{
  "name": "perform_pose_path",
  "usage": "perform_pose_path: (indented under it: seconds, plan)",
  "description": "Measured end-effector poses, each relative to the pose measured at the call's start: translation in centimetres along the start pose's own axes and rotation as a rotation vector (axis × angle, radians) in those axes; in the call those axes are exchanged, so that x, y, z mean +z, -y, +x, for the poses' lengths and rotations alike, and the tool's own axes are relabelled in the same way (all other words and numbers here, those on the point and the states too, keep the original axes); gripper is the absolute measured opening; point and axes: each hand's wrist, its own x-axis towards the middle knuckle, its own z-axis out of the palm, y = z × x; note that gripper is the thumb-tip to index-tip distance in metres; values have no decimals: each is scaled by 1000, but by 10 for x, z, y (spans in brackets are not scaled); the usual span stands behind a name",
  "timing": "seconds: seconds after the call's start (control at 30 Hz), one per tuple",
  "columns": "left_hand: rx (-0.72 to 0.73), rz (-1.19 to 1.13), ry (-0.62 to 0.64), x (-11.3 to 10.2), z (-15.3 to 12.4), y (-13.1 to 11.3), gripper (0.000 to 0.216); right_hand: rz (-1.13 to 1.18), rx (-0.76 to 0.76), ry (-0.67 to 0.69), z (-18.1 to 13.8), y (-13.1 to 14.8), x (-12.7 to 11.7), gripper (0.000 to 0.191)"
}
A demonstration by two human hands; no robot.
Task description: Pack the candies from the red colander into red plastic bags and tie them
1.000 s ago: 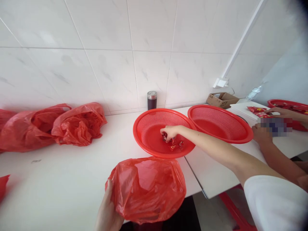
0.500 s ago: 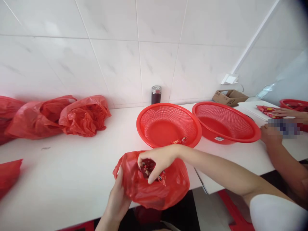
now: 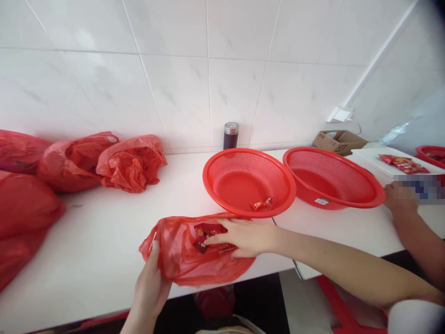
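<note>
Red bag (image 3: 187, 260) at table (image 3: 97, 250) edge, left hand (image 3: 149, 287) gripping its left rim, right hand (image 3: 248, 237) reaching into its mouth, basket (image 3: 249, 181) with two candies (image 3: 262, 203) just behind bag, second basket (image 3: 333, 177) right of it.

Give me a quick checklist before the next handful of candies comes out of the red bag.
1. Bag held: ok, left hand grips its near edge.
2. Bag mouth open: ok, right hand reaches inside.
3. Candies within reach: ok, fingers rest on the wrappers; whether any are gripped: cannot tell.
4. Basket ready: ok, it sits just behind the bag with a few sweets in it.
5. Bag on the counter: not ok, part of it hangs over the front edge.
6. Co-worker's hand: ok, it is beyond the second basket.
</note>
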Motion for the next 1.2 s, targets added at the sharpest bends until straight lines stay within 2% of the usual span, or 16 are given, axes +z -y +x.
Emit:
perform_pose_path:
  seconds: [0.1,0.2,0.3,0.37,0.4,0.43,0.5,0.6,0.73,0.87,0.93,1.0,1.03,1.07,1.13,1.2]
  plan:
    - [31,-20,-58,-8,6,-6,31,-80,76,76,-23,16,-9,72]
    - [10,12,-32,-11,6,-7,33,86,80,76,-40,22,-36,48]
    - [-4,60,29,-8,-1,-3,39,202,164,-127,-45,-3,-68,39]
    - [-3,74,63,-5,-6,0,45,97,379,-186,-43,-37,-79,48]
    - [-3,77,78,-4,-8,1,47,36,522,-135,-41,-57,-81,55]
    - [-3,80,88,-4,-10,1,48,8,655,-28,-38,-76,-79,63]
    - [7,88,92,-5,-12,2,50,11,766,101,-32,-107,-71,72]
    - [44,106,93,-11,-13,0,51,64,751,177,-22,-131,-53,58]
    - [102,179,131,-21,-12,-4,43,173,662,206,-12,-135,-43,30]
    - [167,261,124,-26,-9,-9,43,240,589,96,-13,-123,-66,19]
    - [192,286,101,-25,-8,-11,46,252,535,-45,-15,-102,-83,18]
    - [224,302,63,-22,-6,-14,47,302,417,-237,-14,-70,-93,18]
    - [244,310,45,-19,-5,-15,46,353,331,-328,-11,-51,-94,18]
    - [266,318,34,-17,-4,-16,44,405,243,-365,-7,-31,-92,18]
    - [313,328,42,-13,-1,-19,39,429,121,-350,5,6,-80,19]
    - [351,322,80,-12,1,-21,34,340,59,-301,19,34,-60,22]
